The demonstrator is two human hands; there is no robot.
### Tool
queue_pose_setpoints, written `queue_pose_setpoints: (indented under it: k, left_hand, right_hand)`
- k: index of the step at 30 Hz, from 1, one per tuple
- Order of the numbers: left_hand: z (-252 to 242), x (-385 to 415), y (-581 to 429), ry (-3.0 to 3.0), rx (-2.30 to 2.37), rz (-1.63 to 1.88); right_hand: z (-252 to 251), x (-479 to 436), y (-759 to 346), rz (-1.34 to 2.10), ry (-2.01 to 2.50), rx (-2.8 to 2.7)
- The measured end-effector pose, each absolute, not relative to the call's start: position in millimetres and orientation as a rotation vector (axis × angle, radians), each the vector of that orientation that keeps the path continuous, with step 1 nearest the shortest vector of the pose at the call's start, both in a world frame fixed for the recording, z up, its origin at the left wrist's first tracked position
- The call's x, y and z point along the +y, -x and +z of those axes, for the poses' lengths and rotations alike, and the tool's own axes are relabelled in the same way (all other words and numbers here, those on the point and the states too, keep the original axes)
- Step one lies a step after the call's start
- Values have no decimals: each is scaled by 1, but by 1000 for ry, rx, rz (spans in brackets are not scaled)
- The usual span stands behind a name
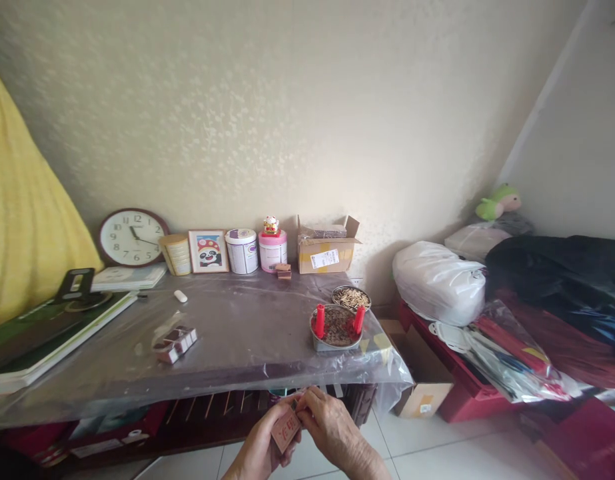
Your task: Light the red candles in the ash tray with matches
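Low in front of the table's edge, my left hand (pixel 264 440) is closed around a small tan matchbox (pixel 286 431) with red characters on its face. My right hand (pixel 332 427) pinches at the upper end of the same box, thumb and fingers pressed together. A small dark bit shows between the fingertips there; what it is I cannot make out. On the table beyond stands an oval tin (pixel 337 343) holding two red candles (pixel 320 321). Just behind it is a round dish of matchsticks (pixel 352 297). A wrapped pack of small boxes (pixel 176 344) lies at the left.
Clear plastic covers the table (pixel 247 333). Along the wall are a clock (pixel 133 237), a panda picture (pixel 209 252), two canisters (pixel 242 251) and a cardboard box (pixel 327 250). A large book (pixel 52 333) lies left. White bags (pixel 437 280) and an open carton (pixel 427 393) sit right.
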State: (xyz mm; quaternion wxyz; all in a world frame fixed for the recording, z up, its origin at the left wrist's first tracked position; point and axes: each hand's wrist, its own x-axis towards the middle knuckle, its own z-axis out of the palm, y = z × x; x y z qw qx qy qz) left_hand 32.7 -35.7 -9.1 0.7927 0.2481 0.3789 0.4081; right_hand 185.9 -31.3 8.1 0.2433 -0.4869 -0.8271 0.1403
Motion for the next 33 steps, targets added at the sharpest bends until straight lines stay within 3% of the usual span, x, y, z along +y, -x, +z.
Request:
queue_pose_setpoints:
  k: [19, 33]
  left_hand:
    - [-11, -35, -30, -635, 777, 914]
    - [-7, -36, -26, -644, 703, 939]
  right_hand:
    - [5, -29, -189, 249, 1306, -2393]
    - [19, -26, -190, 564, 1179, -2082]
